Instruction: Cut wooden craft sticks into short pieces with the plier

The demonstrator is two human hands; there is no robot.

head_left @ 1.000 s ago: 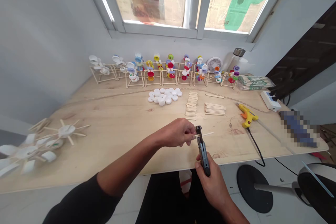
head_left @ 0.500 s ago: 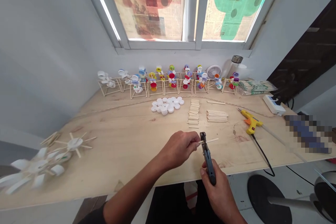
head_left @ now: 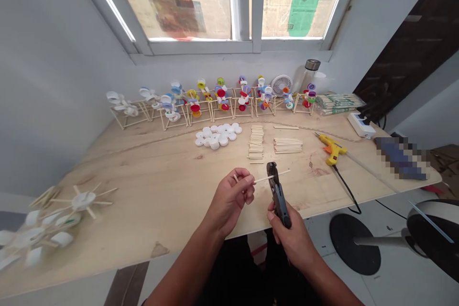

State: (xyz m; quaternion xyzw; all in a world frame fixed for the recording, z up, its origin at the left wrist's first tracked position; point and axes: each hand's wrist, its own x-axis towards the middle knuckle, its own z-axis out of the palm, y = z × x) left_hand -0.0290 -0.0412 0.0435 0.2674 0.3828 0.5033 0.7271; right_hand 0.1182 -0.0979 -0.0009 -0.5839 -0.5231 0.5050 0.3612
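Observation:
My left hand [head_left: 233,196] is closed on a thin wooden stick [head_left: 263,180], pinched between thumb and fingers. A short pale stick end also pokes up by its index finger. The stick reaches right into the jaws of a dark cutting plier [head_left: 280,201], and its far end shows beyond them. My right hand [head_left: 294,234] is wrapped round the plier's handles, jaws pointing away from me. Beyond lie a column of short sticks [head_left: 256,142], a bundle of longer sticks [head_left: 288,145] and a cluster of white bottle caps [head_left: 218,136].
Stick frames with coloured cap wheels [head_left: 223,105] line the wall. A yellow glue gun [head_left: 333,148] with its cord lies right, near a power strip [head_left: 361,125]. Stick-and-cap wheels [head_left: 83,201] lie left. A small fan [head_left: 281,86] and a bottle [head_left: 310,74] stand at the back.
The view has shifted, so the table appears further left and up. My left hand has drawn back leftward from the plier jaws and turned, showing its fingers and more of the stick.

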